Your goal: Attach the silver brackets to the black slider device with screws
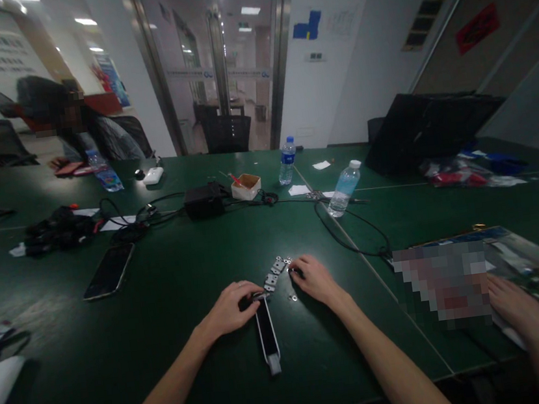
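**Q:** One quick check: what's the grip?

**A:** Left hand (231, 309) curls over the top end of a black metal strip (268, 336); right hand (316, 280) sits fingers-down beside small silver brackets (272, 274); fingers hide both grips, can't tell if shut.

**Q:** Strip's where?

**A:** Flat on the dark green table (72, 357), between both hands; brackets just above it.

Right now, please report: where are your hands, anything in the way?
Left hand at upper end of black strip. Right hand beside small metal brackets. Black cable off right, apart from hands.
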`<state>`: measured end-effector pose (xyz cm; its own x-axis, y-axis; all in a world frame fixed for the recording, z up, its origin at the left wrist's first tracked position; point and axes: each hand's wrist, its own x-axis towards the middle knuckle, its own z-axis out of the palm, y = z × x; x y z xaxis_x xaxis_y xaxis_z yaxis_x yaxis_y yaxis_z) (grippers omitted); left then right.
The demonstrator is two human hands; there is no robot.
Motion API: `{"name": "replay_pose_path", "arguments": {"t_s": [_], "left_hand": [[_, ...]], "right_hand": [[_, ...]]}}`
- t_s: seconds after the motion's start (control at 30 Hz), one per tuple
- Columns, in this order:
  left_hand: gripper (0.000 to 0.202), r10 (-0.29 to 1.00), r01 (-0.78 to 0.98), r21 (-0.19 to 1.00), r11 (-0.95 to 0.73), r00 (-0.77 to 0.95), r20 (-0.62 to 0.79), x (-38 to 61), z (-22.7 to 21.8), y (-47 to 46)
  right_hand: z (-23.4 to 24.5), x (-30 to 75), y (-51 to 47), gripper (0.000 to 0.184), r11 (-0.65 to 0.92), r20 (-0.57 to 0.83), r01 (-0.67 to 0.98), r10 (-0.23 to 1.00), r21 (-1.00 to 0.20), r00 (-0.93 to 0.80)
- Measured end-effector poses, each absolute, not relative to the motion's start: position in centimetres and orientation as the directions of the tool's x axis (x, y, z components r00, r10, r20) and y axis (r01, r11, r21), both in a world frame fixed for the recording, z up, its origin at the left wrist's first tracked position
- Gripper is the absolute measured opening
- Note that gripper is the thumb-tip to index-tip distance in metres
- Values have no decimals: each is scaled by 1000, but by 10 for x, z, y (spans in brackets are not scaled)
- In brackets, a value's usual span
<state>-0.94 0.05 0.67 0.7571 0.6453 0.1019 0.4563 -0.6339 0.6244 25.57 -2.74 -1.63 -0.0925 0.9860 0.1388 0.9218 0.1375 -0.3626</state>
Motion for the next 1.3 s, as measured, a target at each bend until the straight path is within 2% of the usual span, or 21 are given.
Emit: {"name": "replay_pose_path", "arguments": {"t_s": [0.27,0.47,0.77,0.9,1.07,1.17,1.3], "left_hand": [[27,637,453,627,-634,766,91,-9,5,1],[28,629,426,633,-646,768,125,-10,2,2],[28,633,435,619,-654,763,132,-10,4,2],[28,641,449,619,-645,759,116,-10,4,1],[27,645,448,620,-644,754,125,-9,3,1],[26,646,452,614,-647,753,126,-8,4,1],[26,641,449,617,-647,758,120,-8,5,1]], "right_hand": [[-12,252,-29,21,101,126,935,990,-339,-61],[-12,252,-28,15,62,108,933,994,-353,-25],[-13,253,-28,5,35,46,900,999,-435,-17],[-11,249,-30,3,111,101,870,992,-480,-71],[-2,234,-36,6,273,194,727,962,-630,-192],[-1,224,-40,7,318,204,647,947,-693,-247],[-5,215,-42,8,328,188,622,941,-711,-281]]}}
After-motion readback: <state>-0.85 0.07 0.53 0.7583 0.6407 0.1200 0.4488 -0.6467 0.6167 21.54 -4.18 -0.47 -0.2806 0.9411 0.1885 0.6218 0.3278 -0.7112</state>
